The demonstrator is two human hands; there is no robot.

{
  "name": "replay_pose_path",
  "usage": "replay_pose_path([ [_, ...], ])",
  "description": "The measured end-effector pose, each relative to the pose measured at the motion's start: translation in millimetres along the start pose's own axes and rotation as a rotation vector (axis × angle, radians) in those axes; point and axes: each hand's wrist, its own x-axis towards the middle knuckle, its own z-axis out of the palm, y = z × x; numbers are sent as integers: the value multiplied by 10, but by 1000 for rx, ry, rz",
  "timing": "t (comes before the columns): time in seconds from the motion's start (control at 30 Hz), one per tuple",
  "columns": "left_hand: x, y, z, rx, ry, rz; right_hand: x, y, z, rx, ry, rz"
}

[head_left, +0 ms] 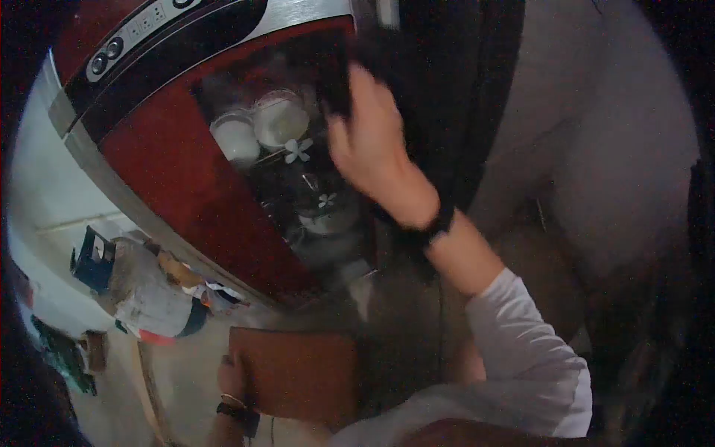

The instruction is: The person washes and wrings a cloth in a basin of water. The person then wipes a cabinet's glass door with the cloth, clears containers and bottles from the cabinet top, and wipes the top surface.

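My right hand (pixel 376 145), with a black wristband, is raised over the glass front of a red and black cabinet (pixel 175 179). Its thumb stands off from the fingers, around a dark, blurred shape that I cannot make out. Behind the glass are white round dishes (pixel 281 119) and a white flower-shaped decoration (pixel 298 150). At the lower left, my left hand (pixel 232 376) is on the left edge of a flat reddish-brown board (pixel 302 372), its fingers closed at the edge. A dark band and a thin bracelet are on that wrist.
Round black sockets or knobs (pixel 106 56) and a silver strip (pixel 302 13) line the cabinet's top. Left of the cabinet lie a dark blue box (pixel 94 258) and a pale bag (pixel 156 298) among mixed items. Pale draped cloth (pixel 618 149) hangs at the right.
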Motion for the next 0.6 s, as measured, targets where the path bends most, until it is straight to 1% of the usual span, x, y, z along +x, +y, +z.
replay_pose_path([
  [0.03, -114, 226, -124, 5, -7, 6, 245, 2, 89, 51, -75, 54],
  [0.07, -302, 541, -258, 40, 35, 23, 368, 106, 210, 48, -71, 59],
  [0.13, -324, 579, -319, 72, 63, 45, 473, 220, 435, -27, -45, 112],
  [0.17, -222, 401, -239, 23, 8, 4, 353, 301, 464, -28, -47, 119],
  [0.2, -149, 290, -204, -29, -49, -39, 195, 354, 478, -169, -59, 102],
  [0.23, -129, 279, -197, -33, -57, -42, 26, 418, 495, -311, -71, 76],
  [0.27, -113, 282, -174, -8, -47, -33, -184, 492, 512, -432, -78, 22],
  [0.33, -102, 254, -96, 3, -31, -9, -881, 643, 619, -762, -149, -265],
  [0.37, -91, 215, -60, 11, -18, -10, -1172, 703, 681, -851, -182, -350],
  [0.4, -85, 178, -57, 23, -6, -13, -1444, 738, 732, -824, -254, -301],
  [0.5, -101, 188, -77, -23, -54, -23, -1993, 709, 724, -414, -478, 223],
  [0.57, -272, 481, -221, -12, -17, -21, -2277, 659, 657, -198, -495, 507],
  [0.6, -246, 416, -178, -18, 1, -19, -2339, 614, 610, -121, -468, 589],
])
